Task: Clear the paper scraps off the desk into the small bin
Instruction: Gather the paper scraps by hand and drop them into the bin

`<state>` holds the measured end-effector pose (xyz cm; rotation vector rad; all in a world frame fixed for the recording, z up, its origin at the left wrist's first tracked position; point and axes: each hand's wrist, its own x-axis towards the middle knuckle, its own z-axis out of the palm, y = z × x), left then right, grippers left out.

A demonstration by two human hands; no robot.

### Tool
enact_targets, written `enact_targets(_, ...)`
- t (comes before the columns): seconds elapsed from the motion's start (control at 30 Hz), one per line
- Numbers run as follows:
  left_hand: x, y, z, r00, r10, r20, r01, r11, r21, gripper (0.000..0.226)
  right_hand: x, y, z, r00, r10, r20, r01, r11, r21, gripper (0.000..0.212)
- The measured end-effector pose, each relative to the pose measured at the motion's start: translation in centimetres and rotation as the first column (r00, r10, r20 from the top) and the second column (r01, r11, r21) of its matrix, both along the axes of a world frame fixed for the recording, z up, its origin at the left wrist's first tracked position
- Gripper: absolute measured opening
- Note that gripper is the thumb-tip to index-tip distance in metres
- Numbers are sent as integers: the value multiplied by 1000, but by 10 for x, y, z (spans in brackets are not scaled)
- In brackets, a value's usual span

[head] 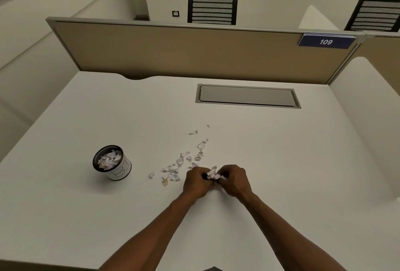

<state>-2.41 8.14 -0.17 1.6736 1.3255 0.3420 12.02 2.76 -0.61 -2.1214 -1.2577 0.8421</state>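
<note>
My left hand (195, 182) and right hand (233, 181) are curled together around a bunch of paper bits (213, 173). More scraps (184, 162) lie on the worktop (281, 162), and the small bin (111, 161) stands to the left.

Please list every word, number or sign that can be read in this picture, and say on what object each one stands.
"109": white digits on the blue plate fixed to the top of the desk partition.
"B": a large drawn letter on the white side of the small bin; a further stroke beside it cannot be read.
The small dark wall plate carries a mark, too small to read.
</note>
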Motion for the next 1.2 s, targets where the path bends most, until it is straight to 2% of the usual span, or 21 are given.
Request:
enact_targets(0.1,-8,0,6,999,6,35,-5,1000,-29,14,-3,0,3,969,-94,-226,91,996,-26,13)
enact_targets(0.17,-15,1,9,998,8,56,-6,1000,-29,21,-5,-1,8,903,-95,-419,89,995,-33,25)
enact_targets(0.23,-20,3,12,998,-3,63,3,1000,1,22,-6,1,14,826,-46,-562,51,999,-7,35)
enact_targets(0.3,-26,5,16,999,-9,53,7,999,45,23,-9,4,20,753,-12,-658,19,1000,3,36)
enact_targets(0.47,-36,12,27,1000,6,16,-9,987,162,19,-15,20,30,475,-126,-871,44,992,-120,28)
enact_targets(0.53,-39,14,32,1000,24,-2,-23,974,227,20,-20,28,36,410,-162,-898,60,987,-151,38)
enact_targets(0.6,-41,16,36,999,29,-16,-23,953,301,21,-28,34,40,415,-191,-890,73,982,-176,44)
enact_targets(0.7,-43,17,40,998,11,-66,13,937,350,23,-42,42,42,457,-248,-854,133,969,-210,33)
enact_targets(0.83,-49,18,43,996,33,-87,-1,938,346,17,-53,47,45,445,-346,-826,181,938,-296,24)
enact_targets(1.0,-66,20,51,995,88,-50,-80,985,152,35,-60,49,49,385,-396,-833,183,918,-352,19)
enact_targets(1.1,-74,15,52,976,174,133,-170,985,-41,34,-64,50,50,340,-413,-845,198,910,-365,17)
enact_targets(1.2,-77,5,48,925,272,265,-248,961,-120,36,-71,52,51,313,-413,-855,192,910,-369,20)
